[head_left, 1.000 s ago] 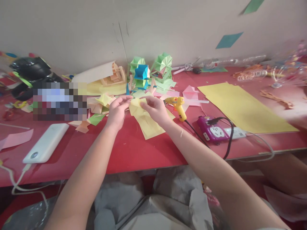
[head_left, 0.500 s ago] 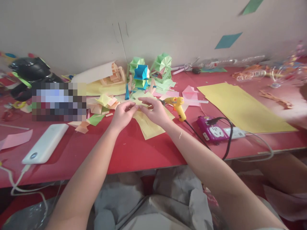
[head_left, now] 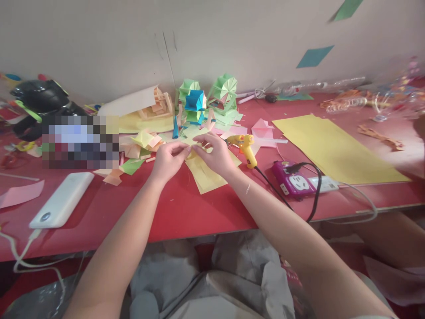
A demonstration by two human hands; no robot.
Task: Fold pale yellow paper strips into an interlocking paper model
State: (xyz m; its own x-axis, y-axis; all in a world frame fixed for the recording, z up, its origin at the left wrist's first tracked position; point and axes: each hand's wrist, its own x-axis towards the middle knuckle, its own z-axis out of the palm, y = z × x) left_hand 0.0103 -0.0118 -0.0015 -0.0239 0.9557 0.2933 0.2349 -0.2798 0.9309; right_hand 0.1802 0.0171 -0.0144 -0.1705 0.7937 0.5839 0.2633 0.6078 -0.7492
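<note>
Pinching yellow paper: left hand, right hand, both curled nearly closed. To their right: glue gun.

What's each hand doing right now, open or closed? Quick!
Left hand: closed, pinching yellow paper.
Right hand: curled by the yellow paper; can't tell if it's gripping.

right of the paper, a glue gun obstructs; nearer tabletop is free.
</note>
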